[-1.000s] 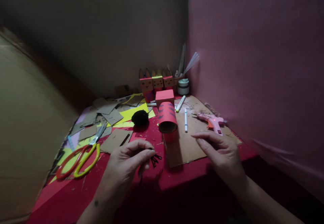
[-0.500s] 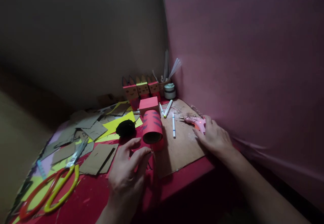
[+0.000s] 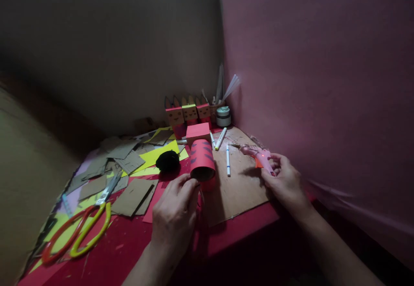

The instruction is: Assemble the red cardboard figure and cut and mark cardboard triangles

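My right hand has its fingers and thumb closed around the handle of a pink hot glue gun. The gun has an orange trigger and a glowing red light; its nozzle points left over the board. My left hand is closed in a pinch at the lower left of a red paper tube with dark stripes. What the pinch holds is too small to make out. A box-shaped red paper head sits at the tube's far end. The tube's open end faces me.
Scissors, cardboard pieces, yellow paper and a black fuzzy ball lie left. Markers lie on the brown board. Behind stand three cardboard-headed figures, a lidded jar and glue sticks.
My right hand has closed around the glue gun's handle and shifted the gun slightly. My left thumb and fingers have come together beside the tube's rim. The whole view has shifted a little.
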Action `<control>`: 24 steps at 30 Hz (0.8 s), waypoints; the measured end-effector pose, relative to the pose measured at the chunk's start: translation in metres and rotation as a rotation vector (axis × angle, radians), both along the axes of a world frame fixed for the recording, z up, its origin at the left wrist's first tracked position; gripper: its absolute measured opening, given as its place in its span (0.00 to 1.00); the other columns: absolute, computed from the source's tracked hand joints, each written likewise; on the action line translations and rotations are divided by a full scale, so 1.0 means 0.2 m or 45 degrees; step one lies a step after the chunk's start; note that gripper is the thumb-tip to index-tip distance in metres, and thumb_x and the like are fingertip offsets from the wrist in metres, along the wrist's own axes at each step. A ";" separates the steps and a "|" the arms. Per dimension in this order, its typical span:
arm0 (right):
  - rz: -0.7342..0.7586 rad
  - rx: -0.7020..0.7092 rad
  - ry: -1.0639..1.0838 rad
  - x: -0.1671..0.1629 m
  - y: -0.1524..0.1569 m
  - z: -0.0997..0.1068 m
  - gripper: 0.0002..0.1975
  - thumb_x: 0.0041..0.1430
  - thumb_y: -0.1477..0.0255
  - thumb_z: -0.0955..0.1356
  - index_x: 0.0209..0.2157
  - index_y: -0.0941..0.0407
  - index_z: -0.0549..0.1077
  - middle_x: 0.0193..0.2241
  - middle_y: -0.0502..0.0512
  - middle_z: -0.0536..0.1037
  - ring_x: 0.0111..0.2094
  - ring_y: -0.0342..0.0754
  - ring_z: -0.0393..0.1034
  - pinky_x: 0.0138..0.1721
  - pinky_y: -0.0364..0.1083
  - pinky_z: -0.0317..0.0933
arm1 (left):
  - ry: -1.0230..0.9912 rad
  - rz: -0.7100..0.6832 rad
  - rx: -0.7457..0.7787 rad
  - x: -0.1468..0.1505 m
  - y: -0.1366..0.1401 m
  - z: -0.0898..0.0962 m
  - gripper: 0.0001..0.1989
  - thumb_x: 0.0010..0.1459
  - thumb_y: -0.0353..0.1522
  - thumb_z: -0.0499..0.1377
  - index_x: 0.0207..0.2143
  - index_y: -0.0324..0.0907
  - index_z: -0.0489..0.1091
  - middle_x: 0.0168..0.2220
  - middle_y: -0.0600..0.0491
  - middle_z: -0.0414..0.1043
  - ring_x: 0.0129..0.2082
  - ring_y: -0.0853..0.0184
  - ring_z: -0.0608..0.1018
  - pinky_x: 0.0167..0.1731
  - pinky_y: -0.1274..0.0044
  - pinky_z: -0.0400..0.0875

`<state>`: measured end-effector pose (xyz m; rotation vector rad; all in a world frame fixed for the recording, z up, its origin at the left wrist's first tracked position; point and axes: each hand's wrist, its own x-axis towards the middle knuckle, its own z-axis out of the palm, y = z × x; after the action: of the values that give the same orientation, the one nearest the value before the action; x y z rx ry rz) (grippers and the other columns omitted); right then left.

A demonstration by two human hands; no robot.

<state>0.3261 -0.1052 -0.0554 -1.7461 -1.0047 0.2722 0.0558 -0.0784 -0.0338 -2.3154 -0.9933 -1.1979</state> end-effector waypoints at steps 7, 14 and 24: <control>0.272 0.226 1.132 -0.10 -0.11 0.11 0.29 0.30 0.65 0.80 0.36 0.60 0.73 0.22 0.54 0.76 0.22 0.44 0.69 0.18 0.38 0.59 | -0.011 -0.039 0.058 0.00 0.01 -0.01 0.06 0.65 0.25 0.57 0.41 0.38 0.73 0.39 0.45 0.79 0.36 0.62 0.82 0.35 0.75 0.75; 0.464 0.216 1.418 -0.09 -0.17 0.12 0.24 0.32 0.72 0.83 0.36 0.58 0.80 0.28 0.53 0.80 0.25 0.42 0.71 0.24 0.38 0.66 | -0.040 -0.114 0.090 0.01 0.03 -0.02 0.06 0.66 0.24 0.57 0.42 0.38 0.71 0.35 0.47 0.80 0.33 0.65 0.82 0.34 0.77 0.74; 0.629 0.057 0.810 -0.09 -0.24 0.24 0.15 0.51 0.59 0.76 0.37 0.55 0.84 0.38 0.62 0.84 0.34 0.52 0.77 0.28 0.43 0.68 | -0.028 -0.170 0.043 0.02 0.04 -0.01 0.07 0.68 0.25 0.54 0.40 0.36 0.72 0.30 0.49 0.80 0.27 0.67 0.81 0.28 0.78 0.74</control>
<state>0.3082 -0.1540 -0.0069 -1.2139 -0.9297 1.0376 0.0599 -0.0711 -0.0352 -2.3789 -0.8301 -1.2836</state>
